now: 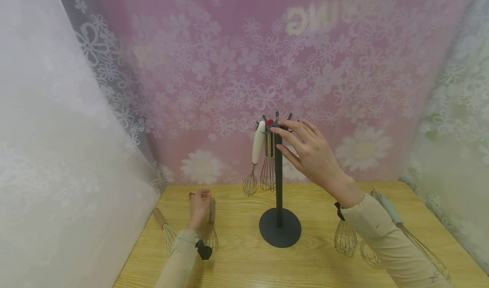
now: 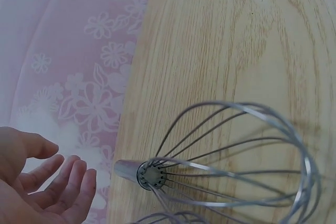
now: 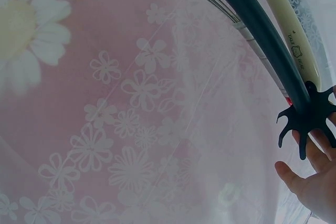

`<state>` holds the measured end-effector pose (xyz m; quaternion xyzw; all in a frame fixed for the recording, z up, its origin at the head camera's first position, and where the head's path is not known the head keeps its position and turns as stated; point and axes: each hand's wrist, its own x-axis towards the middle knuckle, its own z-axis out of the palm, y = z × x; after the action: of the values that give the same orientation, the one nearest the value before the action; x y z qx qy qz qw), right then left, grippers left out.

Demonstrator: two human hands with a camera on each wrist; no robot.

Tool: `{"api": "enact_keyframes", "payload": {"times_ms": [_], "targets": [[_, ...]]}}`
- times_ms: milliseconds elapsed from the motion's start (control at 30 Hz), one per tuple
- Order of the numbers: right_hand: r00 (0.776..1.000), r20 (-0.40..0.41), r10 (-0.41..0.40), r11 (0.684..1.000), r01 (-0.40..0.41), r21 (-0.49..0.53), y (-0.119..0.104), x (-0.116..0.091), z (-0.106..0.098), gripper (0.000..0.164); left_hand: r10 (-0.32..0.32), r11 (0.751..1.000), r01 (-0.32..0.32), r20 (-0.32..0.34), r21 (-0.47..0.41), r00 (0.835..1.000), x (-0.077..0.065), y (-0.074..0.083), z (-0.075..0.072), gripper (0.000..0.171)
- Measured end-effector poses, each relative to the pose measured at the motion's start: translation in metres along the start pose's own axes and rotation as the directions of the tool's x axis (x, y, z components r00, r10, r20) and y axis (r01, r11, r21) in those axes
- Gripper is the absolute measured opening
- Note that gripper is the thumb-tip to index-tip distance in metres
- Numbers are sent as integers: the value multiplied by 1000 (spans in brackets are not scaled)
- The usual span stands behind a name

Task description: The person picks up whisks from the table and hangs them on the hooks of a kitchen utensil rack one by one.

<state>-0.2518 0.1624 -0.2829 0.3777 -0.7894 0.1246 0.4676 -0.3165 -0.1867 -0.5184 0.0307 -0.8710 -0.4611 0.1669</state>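
Note:
A black stand with a ring of hooks on top holds two hanging whisks. One whisk has a cream handle; the other has a shiny metallic handle with a red end. My right hand is up at the hooks, fingers extended beside them and thumb apart; the right wrist view shows the fingers right behind the hook ring. Down at the left, my left hand hovers over whisks lying on the table. In the left wrist view its fingers are loosely bent, with nothing in them, beside a metal-handled whisk.
A wooden-handled whisk lies at the table's left edge. On the right, partly under my right forearm, lie several more whisks, one with a light blue handle. Flowered curtains hang behind and at both sides of the wooden table.

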Motion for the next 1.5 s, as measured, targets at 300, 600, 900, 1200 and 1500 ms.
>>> {"api": "enact_keyframes", "payload": {"times_ms": [300, 600, 900, 1200, 1500], "targets": [[1000, -5, -5, 1000, 5, 3, 0, 0, 0, 52, -39, 996, 34, 53, 84, 998, 0, -6, 1, 26], [1000, 6, -1, 1000, 1, 4, 0, 0, -1, 48, -42, 990, 28, 96, 140, 994, -5, -10, 2, 25], [1000, 8, 5, 1000, -5, 1, 0, -1, -1, 50, -71, 987, 50, 135, 156, 988, -7, -11, 2, 29], [1000, 3, 3, 1000, -3, 3, 0, -1, -2, 49, -35, 983, 1, 184, 182, 982, -6, -16, 5, 29], [1000, 8, 0, 1000, 0, -1, -1, 1, -1, 50, -52, 954, -20, 231, 298, 972, -10, -11, 6, 28]]}}
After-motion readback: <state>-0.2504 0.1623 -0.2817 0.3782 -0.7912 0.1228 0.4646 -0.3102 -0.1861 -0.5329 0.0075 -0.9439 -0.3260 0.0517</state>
